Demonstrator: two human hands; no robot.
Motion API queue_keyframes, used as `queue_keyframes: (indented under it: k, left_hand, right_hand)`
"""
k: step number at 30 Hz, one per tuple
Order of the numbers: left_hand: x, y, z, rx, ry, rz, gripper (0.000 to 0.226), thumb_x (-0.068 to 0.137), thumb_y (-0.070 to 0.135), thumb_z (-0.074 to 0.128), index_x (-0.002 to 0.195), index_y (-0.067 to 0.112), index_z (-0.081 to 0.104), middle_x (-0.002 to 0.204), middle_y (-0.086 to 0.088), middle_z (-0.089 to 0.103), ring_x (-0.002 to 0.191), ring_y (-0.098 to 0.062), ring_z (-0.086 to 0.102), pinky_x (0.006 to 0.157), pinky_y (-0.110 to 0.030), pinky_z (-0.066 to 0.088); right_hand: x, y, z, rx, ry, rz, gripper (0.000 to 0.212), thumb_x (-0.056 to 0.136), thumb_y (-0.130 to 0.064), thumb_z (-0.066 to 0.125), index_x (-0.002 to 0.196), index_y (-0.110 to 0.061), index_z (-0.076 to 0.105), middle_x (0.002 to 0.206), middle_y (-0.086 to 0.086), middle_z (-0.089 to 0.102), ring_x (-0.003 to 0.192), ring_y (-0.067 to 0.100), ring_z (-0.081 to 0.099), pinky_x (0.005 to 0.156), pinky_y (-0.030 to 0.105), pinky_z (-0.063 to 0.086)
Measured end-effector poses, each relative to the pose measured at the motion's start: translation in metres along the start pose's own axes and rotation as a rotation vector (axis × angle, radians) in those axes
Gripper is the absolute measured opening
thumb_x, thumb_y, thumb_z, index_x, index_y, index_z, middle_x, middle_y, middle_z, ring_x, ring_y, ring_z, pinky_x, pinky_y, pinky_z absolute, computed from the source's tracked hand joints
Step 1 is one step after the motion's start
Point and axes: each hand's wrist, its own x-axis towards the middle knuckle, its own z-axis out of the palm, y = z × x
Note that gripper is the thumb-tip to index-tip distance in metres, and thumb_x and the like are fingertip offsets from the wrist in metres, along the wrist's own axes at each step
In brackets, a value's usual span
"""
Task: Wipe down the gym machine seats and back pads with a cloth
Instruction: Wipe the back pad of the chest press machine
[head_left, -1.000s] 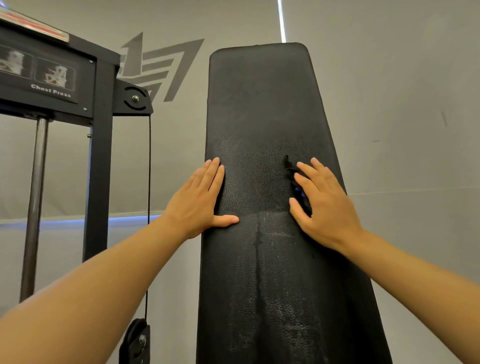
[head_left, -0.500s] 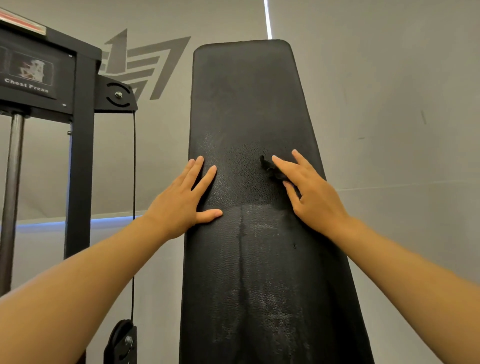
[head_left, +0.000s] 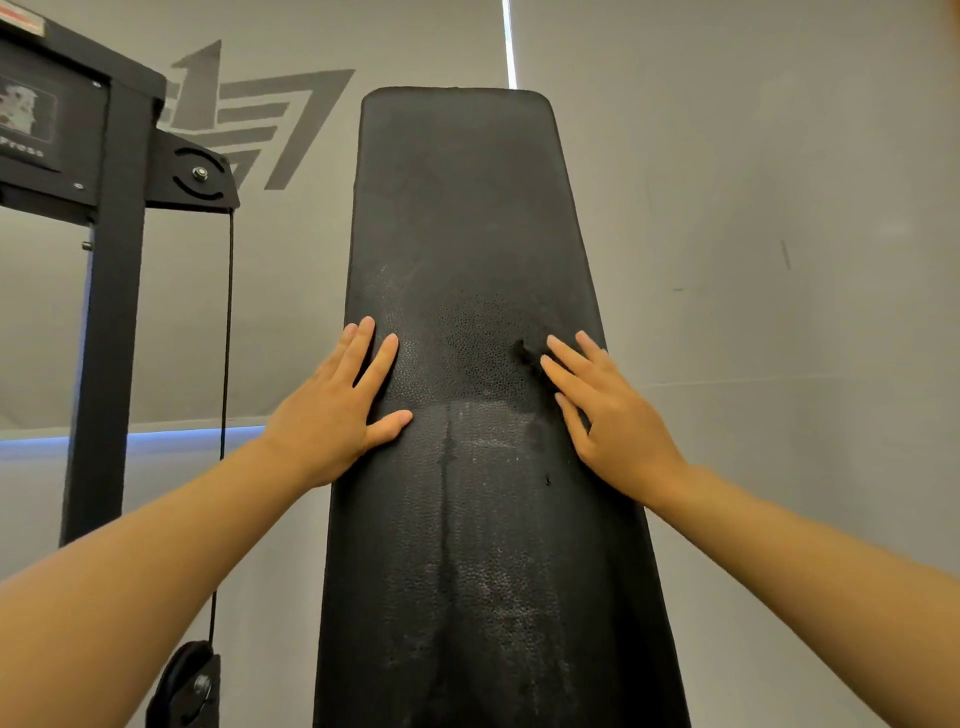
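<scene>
Head cam: tall black back pad (head_left: 467, 218) fills centre frame, upright, narrower at the top with rounded corners, pebbled vinyl surface. Lower half looks shinier with pale streaks and a thin vertical line down the middle; a band across the pad at hand height reads darker and matte.

Left hand (head_left: 332, 415) lies flat on the pad's left edge, fingers straight and together, thumb splayed out onto the pad face. Nothing gripped.

Right hand (head_left: 608, 415) lies flat on the pad's right side, fingers straight and slightly spread, pressing a dark cloth (head_left: 525, 354) against the pad. Only a small crumpled corner of the cloth shows past the fingertips; the rest is hidden under the hand. Cloth is nearly the same colour as the pad, so its outline is hard to tell.

Left of the pad: black machine frame (head_left: 111, 312) with a placard (head_left: 31, 124). Readable text is only "Press"; the rest is cut off by the frame edge. Small picture above the text, too blurred to read. Red-and-white strip at the top corner, illegible. Cable (head_left: 227, 332) runs down from a bracket to a pulley (head_left: 189, 686) at the bottom.

Grey wall (head_left: 753, 208) behind carries a darker grey angular striped logo (head_left: 270, 124), no legible letters.
</scene>
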Motion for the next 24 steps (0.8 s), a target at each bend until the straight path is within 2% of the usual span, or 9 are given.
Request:
queue_keyframes:
  k: [3, 5, 8, 12, 16, 19, 22, 24]
  left_hand:
    - [-0.001, 0.0, 0.004, 0.0, 0.02, -0.003, 0.099, 0.074, 0.074, 0.009, 0.154, 0.02, -0.007, 0.162, -0.003, -0.018, 0.148, -0.015, -0.017, 0.12, -0.031, 0.005]
    - [-0.001, -0.002, 0.008, -0.012, 0.053, 0.007, 0.097, 0.081, 0.08, 0.009, 0.155, 0.018, -0.002, 0.163, -0.003, -0.014, 0.148, -0.015, -0.015, 0.12, -0.03, 0.004]
    - [-0.002, -0.004, 0.011, -0.019, 0.067, 0.014, 0.102, 0.073, 0.08, 0.008, 0.154, 0.018, -0.002, 0.161, -0.001, -0.014, 0.147, -0.012, -0.015, 0.117, -0.026, -0.001]
    - [-0.002, -0.005, 0.01, -0.014, 0.044, 0.004, 0.105, 0.069, 0.082, 0.006, 0.153, 0.021, -0.008, 0.161, 0.0, -0.019, 0.145, -0.011, -0.02, 0.116, -0.026, -0.004]
    - [-0.002, -0.004, 0.009, -0.056, 0.021, 0.007, 0.105, 0.068, 0.083, 0.007, 0.152, 0.023, -0.012, 0.157, 0.004, -0.026, 0.143, -0.009, -0.026, 0.117, -0.026, -0.005]
    - [-0.002, -0.003, 0.009, -0.098, -0.011, 0.013, 0.103, 0.066, 0.086, 0.008, 0.147, 0.027, -0.02, 0.151, 0.009, -0.034, 0.141, -0.007, -0.031, 0.117, -0.025, -0.006]
    - [-0.002, -0.007, 0.006, -0.103, -0.029, 0.033, 0.111, 0.062, 0.095, 0.002, 0.147, 0.029, -0.02, 0.15, 0.009, -0.036, 0.141, -0.008, -0.032, 0.116, -0.026, -0.007]
    - [-0.005, -0.011, 0.002, -0.084, -0.04, 0.051, 0.112, 0.061, 0.097, -0.003, 0.148, 0.03, -0.019, 0.152, 0.009, -0.035, 0.143, -0.008, -0.03, 0.115, -0.024, -0.007]
  right_hand:
    - [0.025, 0.0, 0.003, 0.098, 0.034, 0.242, 0.04, 0.098, -0.012, 0.048, 0.138, -0.006, 0.052, 0.15, 0.007, 0.043, 0.143, 0.034, 0.029, 0.115, 0.045, 0.031]
    - [0.02, -0.006, 0.005, 0.111, 0.079, 0.289, 0.042, 0.098, -0.012, 0.048, 0.139, -0.008, 0.05, 0.151, 0.005, 0.041, 0.144, 0.032, 0.026, 0.116, 0.042, 0.03]
    - [-0.01, -0.011, 0.0, 0.123, 0.082, 0.128, 0.045, 0.098, -0.02, 0.043, 0.142, -0.009, 0.049, 0.152, 0.0, 0.039, 0.146, 0.025, 0.024, 0.117, 0.035, 0.027]
    - [-0.026, -0.006, -0.01, 0.122, -0.065, -0.027, 0.047, 0.099, -0.027, 0.039, 0.144, -0.015, 0.046, 0.154, -0.005, 0.035, 0.148, 0.016, 0.02, 0.117, 0.028, 0.025]
    - [-0.003, -0.009, -0.003, 0.044, -0.102, -0.137, 0.044, 0.1, -0.023, 0.037, 0.14, -0.008, 0.051, 0.15, 0.003, 0.042, 0.146, 0.028, 0.025, 0.117, 0.041, 0.027]
    - [0.023, -0.039, 0.017, 0.07, -0.089, -0.099, 0.042, 0.097, -0.013, 0.044, 0.136, -0.002, 0.053, 0.146, 0.011, 0.047, 0.141, 0.04, 0.03, 0.116, 0.05, 0.025]
    - [0.03, -0.052, 0.026, 0.121, -0.109, -0.079, 0.043, 0.097, -0.011, 0.046, 0.139, -0.002, 0.05, 0.148, 0.01, 0.045, 0.143, 0.038, 0.027, 0.117, 0.046, 0.021]
    - [0.024, -0.038, 0.017, 0.121, -0.17, -0.17, 0.045, 0.101, -0.019, 0.039, 0.143, -0.006, 0.045, 0.153, 0.007, 0.038, 0.146, 0.032, 0.021, 0.119, 0.039, 0.017]
